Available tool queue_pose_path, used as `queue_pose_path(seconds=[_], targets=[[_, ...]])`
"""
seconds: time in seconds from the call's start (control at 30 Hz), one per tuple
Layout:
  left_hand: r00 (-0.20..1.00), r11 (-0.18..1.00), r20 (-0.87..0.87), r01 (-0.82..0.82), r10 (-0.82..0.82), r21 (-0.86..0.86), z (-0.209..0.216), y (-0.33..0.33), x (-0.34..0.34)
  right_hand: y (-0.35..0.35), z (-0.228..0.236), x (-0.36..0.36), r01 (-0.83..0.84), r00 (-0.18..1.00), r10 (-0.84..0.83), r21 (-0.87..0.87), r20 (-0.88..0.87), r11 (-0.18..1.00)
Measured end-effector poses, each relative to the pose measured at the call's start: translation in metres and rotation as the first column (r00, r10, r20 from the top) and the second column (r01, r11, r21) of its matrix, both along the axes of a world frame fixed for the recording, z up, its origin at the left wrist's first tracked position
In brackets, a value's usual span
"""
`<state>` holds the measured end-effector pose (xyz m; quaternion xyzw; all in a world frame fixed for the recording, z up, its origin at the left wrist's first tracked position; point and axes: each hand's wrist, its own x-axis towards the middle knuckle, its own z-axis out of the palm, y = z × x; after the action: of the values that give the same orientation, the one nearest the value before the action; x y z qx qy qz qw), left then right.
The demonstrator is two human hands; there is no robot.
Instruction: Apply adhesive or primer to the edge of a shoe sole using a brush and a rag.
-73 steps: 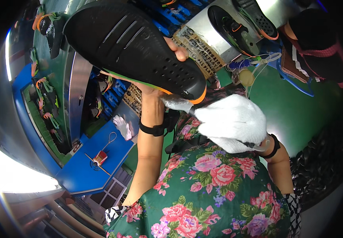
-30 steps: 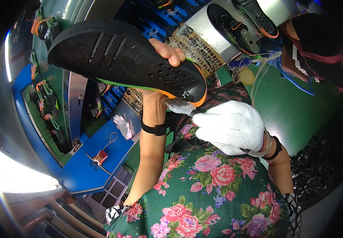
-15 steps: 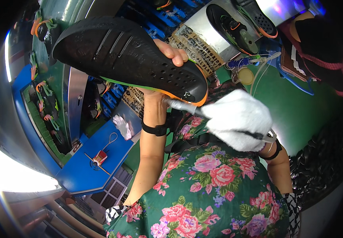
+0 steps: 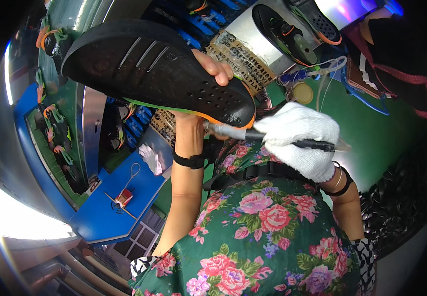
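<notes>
Up a little since half a second ago, the white-gloved right hand (image 4: 300,140) squeezed a black-handled brush (image 4: 238,132) beside the orange-edged black rubbery shoe sole (image 4: 159,69). The bare left hand (image 4: 214,68) gripped it up front; light edge strokes and steady holding seemed best.

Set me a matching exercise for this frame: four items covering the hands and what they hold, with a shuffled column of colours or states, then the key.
Column one
1. left hand
2. brush
3. right hand
4. shoe

Column two
A. covered by a white glove
B. black, edged in orange and green
C. bare, gripping the shoe
D. held in the gloved hand, beside the shoe's edge

Pairs: 1-C, 2-D, 3-A, 4-B
</notes>
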<state>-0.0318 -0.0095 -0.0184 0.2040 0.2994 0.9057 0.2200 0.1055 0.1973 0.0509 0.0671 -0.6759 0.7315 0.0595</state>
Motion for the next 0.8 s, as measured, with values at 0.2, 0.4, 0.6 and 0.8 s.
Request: queue_pose_path(seconds=[0.2, 0.4, 0.6, 0.8], targets=[[0.999, 1.0, -0.046, -0.017, 0.017, -0.015, 0.007, 0.008, -0.002, -0.002, 0.002, -0.002, 0.04, 0.985, 0.007, 0.266, -0.172, 0.963], [0.987, 0.987, 0.012, 0.159, -0.159, 0.005, 0.0, 0.002, -0.009, 0.005, -0.009, -0.004, -0.125, 0.991, 0.122, -0.062, -0.051, 0.99], [0.967, 0.971, 0.133, 0.226, -0.215, -0.076, 0.012, 0.01, -0.008, 0.002, -0.014, -0.002, 0.007, 0.93, 0.149, 0.423, -0.335, 0.906], [0.927, 0.951, 0.249, 0.304, -0.281, -0.059, 0.008, 0.005, -0.003, 0.013, -0.015, -0.009, -0.303, 0.914, 0.316, 0.089, -0.255, 0.949]])
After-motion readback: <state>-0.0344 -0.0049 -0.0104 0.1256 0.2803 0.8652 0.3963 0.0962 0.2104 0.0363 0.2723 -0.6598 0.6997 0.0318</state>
